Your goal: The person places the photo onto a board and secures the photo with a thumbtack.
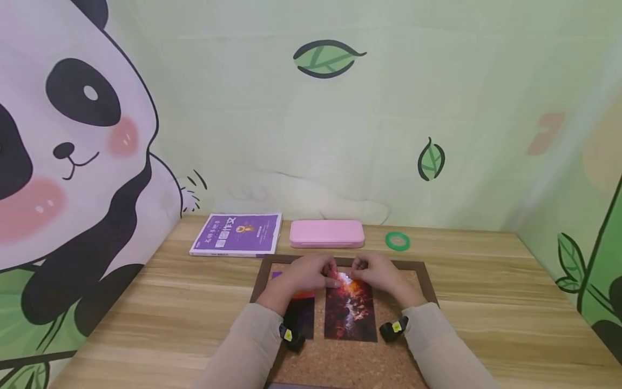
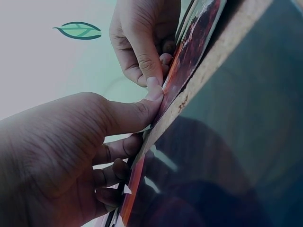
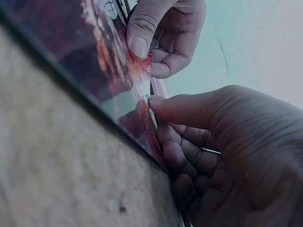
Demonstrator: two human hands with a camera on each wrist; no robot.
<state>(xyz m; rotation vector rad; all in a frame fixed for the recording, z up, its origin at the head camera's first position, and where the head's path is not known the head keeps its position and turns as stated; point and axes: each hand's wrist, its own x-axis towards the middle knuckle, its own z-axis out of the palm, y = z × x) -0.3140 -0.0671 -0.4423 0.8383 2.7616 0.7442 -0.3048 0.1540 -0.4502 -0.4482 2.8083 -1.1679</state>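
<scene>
A glossy photo print (image 1: 351, 316) in dark red, orange and white lies over a cork board (image 1: 350, 362) with a dark frame. My left hand (image 1: 311, 271) pinches its upper left part between thumb and finger, as the right wrist view shows. At the upper right, my right hand (image 1: 381, 273) holds the print's top edge, thumb tip on it and the other fingers curled below. The two thumbs come close together. A tiny pale dot on the print shows by the right thumb; its kind is unclear. Left of it, a second dark print (image 1: 302, 319) is partly hidden by my left arm.
Behind the board stand a purple book (image 1: 238, 235), a pink case (image 1: 327, 234) and a green tape roll (image 1: 397, 241). They rest on a wood-grain table (image 1: 486, 302). A cloth backdrop (image 1: 233, 108) with panda and leaf drawings rises behind.
</scene>
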